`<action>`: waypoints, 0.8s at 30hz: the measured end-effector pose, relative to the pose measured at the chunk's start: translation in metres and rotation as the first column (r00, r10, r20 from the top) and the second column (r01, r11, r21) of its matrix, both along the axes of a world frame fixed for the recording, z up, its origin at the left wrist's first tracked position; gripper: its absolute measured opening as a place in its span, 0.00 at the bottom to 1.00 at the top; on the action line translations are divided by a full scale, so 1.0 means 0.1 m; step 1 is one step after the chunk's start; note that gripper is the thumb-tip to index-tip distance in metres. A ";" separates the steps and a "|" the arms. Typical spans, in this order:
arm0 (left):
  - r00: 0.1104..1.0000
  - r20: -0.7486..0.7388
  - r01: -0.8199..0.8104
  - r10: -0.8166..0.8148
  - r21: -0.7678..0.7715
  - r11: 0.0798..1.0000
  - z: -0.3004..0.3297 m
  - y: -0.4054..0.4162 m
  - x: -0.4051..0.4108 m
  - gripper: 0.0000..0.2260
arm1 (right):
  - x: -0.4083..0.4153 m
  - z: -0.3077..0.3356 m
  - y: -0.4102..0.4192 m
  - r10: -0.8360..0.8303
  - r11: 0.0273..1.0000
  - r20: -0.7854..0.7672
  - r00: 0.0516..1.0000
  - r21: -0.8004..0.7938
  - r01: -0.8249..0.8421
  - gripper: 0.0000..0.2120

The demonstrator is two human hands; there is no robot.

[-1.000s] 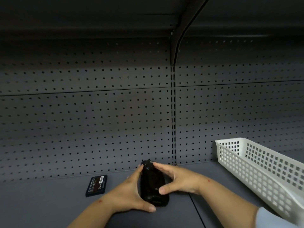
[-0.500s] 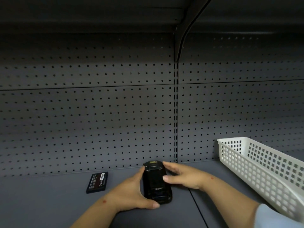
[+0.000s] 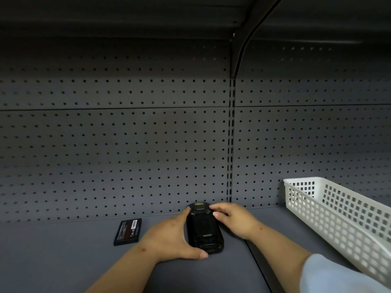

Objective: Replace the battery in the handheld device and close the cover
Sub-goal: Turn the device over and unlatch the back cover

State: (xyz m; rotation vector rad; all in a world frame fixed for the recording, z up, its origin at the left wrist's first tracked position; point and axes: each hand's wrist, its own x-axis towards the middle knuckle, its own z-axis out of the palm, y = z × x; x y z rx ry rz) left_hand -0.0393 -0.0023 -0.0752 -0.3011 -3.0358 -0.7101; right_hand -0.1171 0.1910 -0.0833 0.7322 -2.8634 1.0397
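A black handheld device (image 3: pixel 204 231) lies back side up on the grey shelf, its cover in place with a small logo showing. My left hand (image 3: pixel 171 236) wraps its left side, thumb along the near end. My right hand (image 3: pixel 232 219) rests on its upper right edge, fingers over the top end. A loose black battery (image 3: pixel 128 231) with a label lies flat on the shelf to the left, apart from both hands.
A white perforated plastic basket (image 3: pixel 330 210) stands on the shelf at the right. Grey pegboard (image 3: pixel 127 155) forms the back wall close behind the device. Another shelf sits overhead. A seam (image 3: pixel 257 267) runs across the shelf under my right forearm.
The device has gone from tilted on its edge to lying flat on the shelf. My right hand slid from its middle up to its top end.
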 end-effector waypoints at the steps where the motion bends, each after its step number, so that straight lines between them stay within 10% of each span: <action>1: 1.000 -0.018 0.005 -0.006 -0.016 1.000 0.01 0.00 0.00 0.51 | 0.00 0.00 0.00 -0.002 1.000 -0.011 1.000 0.001 0.002 0.16; 24: 0.999 -0.043 0.012 -0.015 -0.051 0.999 0.00 0.02 0.05 0.48 | 0.07 -0.04 -0.04 -0.027 0.999 -0.243 0.970 0.039 0.038 0.15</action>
